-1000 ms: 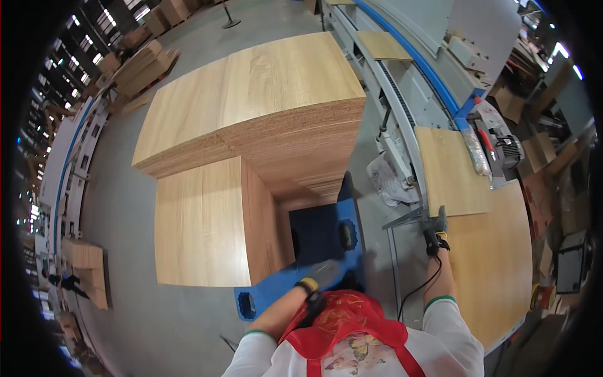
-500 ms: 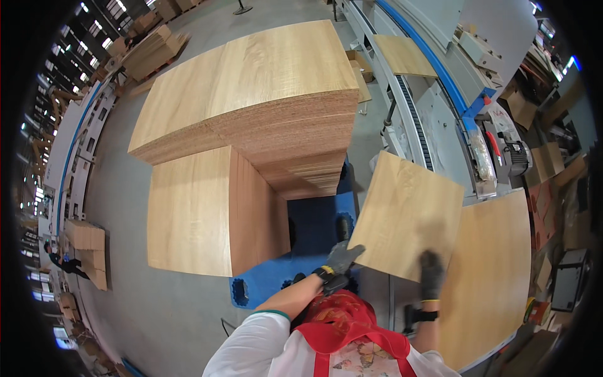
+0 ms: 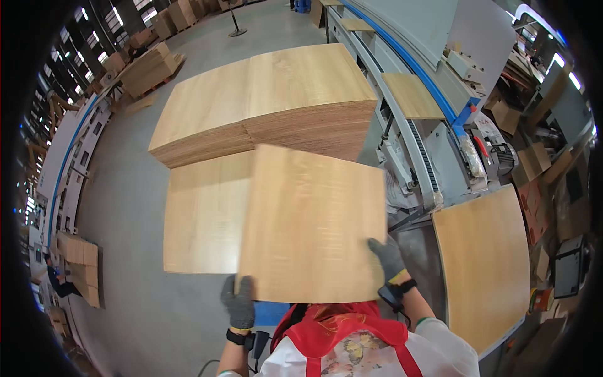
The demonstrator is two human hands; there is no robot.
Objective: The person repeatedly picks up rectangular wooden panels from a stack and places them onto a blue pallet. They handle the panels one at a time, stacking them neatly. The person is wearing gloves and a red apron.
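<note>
A square light-wood board (image 3: 314, 226) is held up in front of me, slightly blurred by motion. My left hand (image 3: 239, 303), in a grey glove, grips its near left corner, with the fingers partly hidden by the board. On the right edge, toward the near corner, my gloved right hand (image 3: 388, 259) is closed on the same board. Beyond and to the left, partly covered by the board, stands a shorter stack of like panels (image 3: 204, 217). Behind that rises a wider stack of wood panels (image 3: 270, 81) with brown raw edges.
To my right lies a wood-topped table (image 3: 483, 270). A machine with a conveyor track (image 3: 418, 147) and blue rail runs away at the right, carrying a wood panel (image 3: 413, 95). A blue pallet (image 3: 271, 314) shows under the held board. Another person (image 3: 59, 279) is far left beside stacked panels.
The board has moved left from beside the conveyor to in front of me, now overlapping the shorter stack. My left hand has shifted left, and my right hand now grips the right edge.
</note>
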